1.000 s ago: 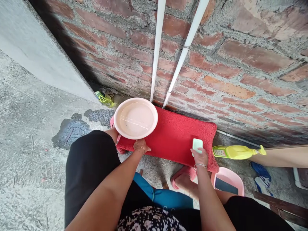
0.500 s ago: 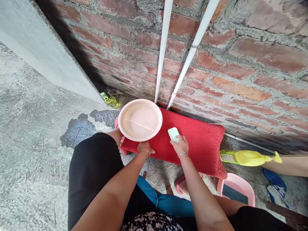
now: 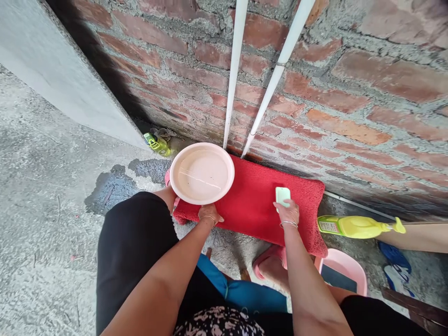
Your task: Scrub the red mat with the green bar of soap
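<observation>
My right hand grips a pale green scrub brush by its near end, back facing up, over the right part of a red fleecy mat. Its underside is hidden. My left hand lies on the mat's near edge, thumb spread, just below a pale pink basin. The basin's rim hides some of its fingers. The basin holds water and stands on the mat's left end.
A yellow pump bottle lies right of the mat. Below it sits a pink tub with a dark flat piece inside. A green bottle is at the left near the brick wall. White pipes run down the wall.
My right hand has slid the scrub brush to the right along the mat. My left hand and the basin stay in place; the view has shifted slightly.
</observation>
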A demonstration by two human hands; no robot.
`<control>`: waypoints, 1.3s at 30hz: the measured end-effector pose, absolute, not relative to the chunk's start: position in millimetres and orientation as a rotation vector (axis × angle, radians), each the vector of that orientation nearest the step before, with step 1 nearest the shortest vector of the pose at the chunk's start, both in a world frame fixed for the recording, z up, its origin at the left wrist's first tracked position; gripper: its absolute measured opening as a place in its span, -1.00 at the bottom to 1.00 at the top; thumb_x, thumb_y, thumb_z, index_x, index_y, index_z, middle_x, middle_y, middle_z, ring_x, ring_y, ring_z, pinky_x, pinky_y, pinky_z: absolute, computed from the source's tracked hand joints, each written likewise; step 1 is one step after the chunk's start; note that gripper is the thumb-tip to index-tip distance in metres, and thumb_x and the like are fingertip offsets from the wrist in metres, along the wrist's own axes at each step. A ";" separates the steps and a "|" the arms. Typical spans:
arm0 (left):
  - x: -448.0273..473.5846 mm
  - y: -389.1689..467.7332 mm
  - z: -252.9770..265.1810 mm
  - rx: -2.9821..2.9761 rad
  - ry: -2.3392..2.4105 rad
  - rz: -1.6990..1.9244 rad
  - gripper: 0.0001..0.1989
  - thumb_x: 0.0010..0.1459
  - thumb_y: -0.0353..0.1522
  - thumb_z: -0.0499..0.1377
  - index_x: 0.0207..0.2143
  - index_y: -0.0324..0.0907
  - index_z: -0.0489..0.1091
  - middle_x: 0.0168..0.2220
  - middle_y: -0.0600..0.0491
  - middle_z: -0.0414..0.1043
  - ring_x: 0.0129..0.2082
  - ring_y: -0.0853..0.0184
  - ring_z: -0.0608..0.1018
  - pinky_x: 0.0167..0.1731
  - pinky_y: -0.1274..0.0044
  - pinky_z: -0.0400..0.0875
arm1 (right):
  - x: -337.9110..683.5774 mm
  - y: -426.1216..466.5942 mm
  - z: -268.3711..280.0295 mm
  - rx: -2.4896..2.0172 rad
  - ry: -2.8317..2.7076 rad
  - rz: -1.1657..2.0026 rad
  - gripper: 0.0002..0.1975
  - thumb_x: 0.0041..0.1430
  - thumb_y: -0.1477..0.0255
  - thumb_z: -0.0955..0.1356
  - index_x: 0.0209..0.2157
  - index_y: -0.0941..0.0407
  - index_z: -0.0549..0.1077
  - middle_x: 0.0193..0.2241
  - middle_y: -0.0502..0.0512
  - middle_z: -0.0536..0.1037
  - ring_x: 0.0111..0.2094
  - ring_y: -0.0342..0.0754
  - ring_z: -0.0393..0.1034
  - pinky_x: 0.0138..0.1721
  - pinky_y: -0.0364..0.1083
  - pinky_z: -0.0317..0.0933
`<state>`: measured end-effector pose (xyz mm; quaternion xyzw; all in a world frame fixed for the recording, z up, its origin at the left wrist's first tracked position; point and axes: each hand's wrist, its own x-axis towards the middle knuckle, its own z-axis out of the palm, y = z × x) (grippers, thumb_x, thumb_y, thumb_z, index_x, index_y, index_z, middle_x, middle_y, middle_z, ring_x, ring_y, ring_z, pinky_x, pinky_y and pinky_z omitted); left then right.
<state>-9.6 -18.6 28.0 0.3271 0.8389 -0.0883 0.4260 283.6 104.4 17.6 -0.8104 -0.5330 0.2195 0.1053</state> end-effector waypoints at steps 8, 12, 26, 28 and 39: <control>-8.6 -18.1 32.3 0.932 2.097 -0.371 -0.12 -0.30 -0.08 0.44 0.10 -0.24 0.35 0.17 -0.27 0.32 0.09 0.01 0.46 -0.06 0.39 0.43 | 319.6 82.8 22.2 -2.409 -1.480 0.481 -0.52 -0.14 0.20 0.47 -0.17 0.13 0.45 -0.16 0.23 0.46 -0.11 0.15 0.36 -0.07 0.05 0.21; -8.4 -19.3 28.7 0.925 2.099 -0.353 -0.16 -0.31 -0.10 0.45 0.07 -0.17 0.38 0.13 -0.20 0.38 0.08 0.02 0.46 -0.04 0.37 0.42 | 241.7 89.5 26.0 -2.052 -2.029 0.571 -0.56 -0.09 0.22 0.46 -0.14 0.07 0.45 -0.15 0.12 0.43 -0.11 0.05 0.33 -0.03 -0.02 0.18; -8.0 -19.0 25.5 0.900 2.091 -0.359 -0.24 -0.27 -0.14 0.44 0.03 -0.16 0.40 0.10 -0.18 0.42 0.05 0.06 0.49 -0.06 0.40 0.42 | 177.5 131.5 34.6 -2.235 -1.961 0.603 -0.55 -0.03 0.17 0.43 -0.08 0.02 0.44 -0.11 0.12 0.38 -0.16 0.04 0.31 -0.10 -0.03 0.17; -8.1 -19.8 25.7 0.907 2.093 -0.350 -0.25 -0.27 -0.12 0.43 0.02 -0.15 0.41 0.08 -0.17 0.43 0.04 0.05 0.49 -0.07 0.40 0.42 | 164.5 125.5 33.4 -2.062 -2.077 0.630 -0.57 -0.04 0.20 0.44 -0.10 0.01 0.44 -0.10 0.10 0.37 -0.13 0.04 0.29 -0.07 -0.04 0.16; -8.1 -19.8 25.8 0.948 2.072 -0.345 -0.31 -0.29 -0.11 0.43 -0.05 -0.14 0.44 0.01 -0.11 0.50 0.05 0.09 0.49 -0.03 0.42 0.39 | 136.3 115.8 35.8 -2.257 -2.089 0.653 -0.54 0.02 0.11 0.41 -0.04 -0.02 0.42 -0.13 0.09 0.37 -0.19 0.03 0.36 -0.18 -0.03 0.20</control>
